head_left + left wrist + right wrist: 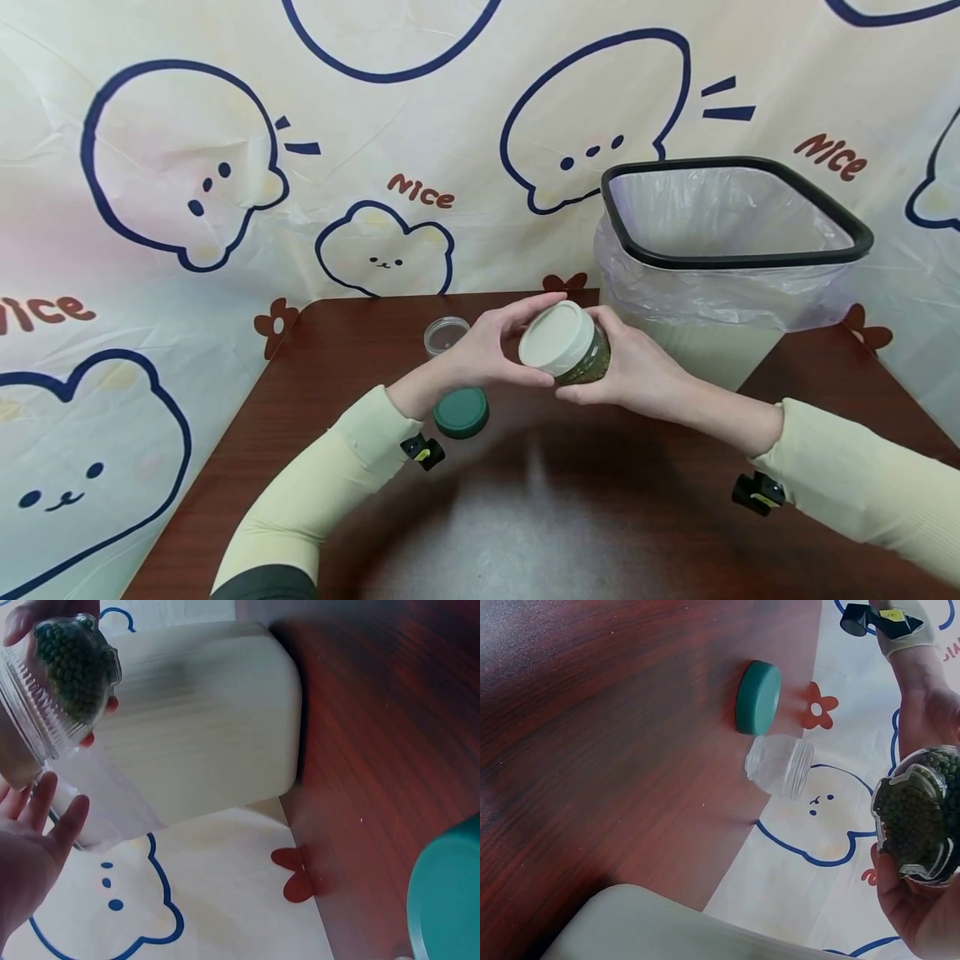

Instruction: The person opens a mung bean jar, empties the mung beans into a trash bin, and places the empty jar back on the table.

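A clear jar of small green beans (588,364), likely mung beans, is held tilted above the table, with its off-white lid (557,337) towards the left. My right hand (637,367) grips the jar's body from the right side. My left hand (491,350) spans the lid, thumb below and fingers above. From the left wrist, the beans (71,667) show through the jar's bottom, and my left hand's fingertips (71,817) are at the lid's edge. In the right wrist view the jar's base (915,817) faces the camera.
An empty clear jar (446,335) stands at the table's back left, with a green lid (461,412) nearer. A bin (690,350) with a black rim and plastic liner stands at the back right. Behind the brown table (337,533) hangs a printed cloth (480,125).
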Demonstrator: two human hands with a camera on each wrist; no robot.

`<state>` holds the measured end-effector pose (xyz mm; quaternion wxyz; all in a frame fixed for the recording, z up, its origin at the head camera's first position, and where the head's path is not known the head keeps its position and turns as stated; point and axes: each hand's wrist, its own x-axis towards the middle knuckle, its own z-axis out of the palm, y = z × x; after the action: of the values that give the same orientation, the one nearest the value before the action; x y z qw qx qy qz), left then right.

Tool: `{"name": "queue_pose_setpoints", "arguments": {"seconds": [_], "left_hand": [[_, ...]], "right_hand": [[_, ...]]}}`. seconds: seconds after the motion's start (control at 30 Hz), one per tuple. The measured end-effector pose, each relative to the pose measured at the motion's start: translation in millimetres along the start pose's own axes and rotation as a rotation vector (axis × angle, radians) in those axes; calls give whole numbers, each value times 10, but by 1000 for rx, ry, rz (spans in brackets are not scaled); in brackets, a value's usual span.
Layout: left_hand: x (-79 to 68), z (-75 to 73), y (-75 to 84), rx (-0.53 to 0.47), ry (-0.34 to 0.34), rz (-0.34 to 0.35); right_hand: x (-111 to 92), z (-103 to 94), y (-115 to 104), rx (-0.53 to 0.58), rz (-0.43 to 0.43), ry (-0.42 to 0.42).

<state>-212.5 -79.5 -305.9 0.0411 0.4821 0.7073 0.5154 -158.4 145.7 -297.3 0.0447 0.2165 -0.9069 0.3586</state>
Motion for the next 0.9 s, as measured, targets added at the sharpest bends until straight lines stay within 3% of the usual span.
{"name": "queue_pose_setpoints", "arguments": {"seconds": [0.3,0.4,0.5,0.7,0.9], "left_hand": [[-1,160,91,91,193,-146],[-2,202,123,123,214,-174],[-5,194,126,104,178,-162],[-21,60,58,47,8,-50],[13,-37,32,-8,-108,-9]], "right_hand": [[20,4,6,-15,25,25],[12,1,18,-19,27,28],[-2,-12,27,-26,20,34],[-18,-32,28,-29,5,24],[-24,-20,14,-22,9,6]]}}
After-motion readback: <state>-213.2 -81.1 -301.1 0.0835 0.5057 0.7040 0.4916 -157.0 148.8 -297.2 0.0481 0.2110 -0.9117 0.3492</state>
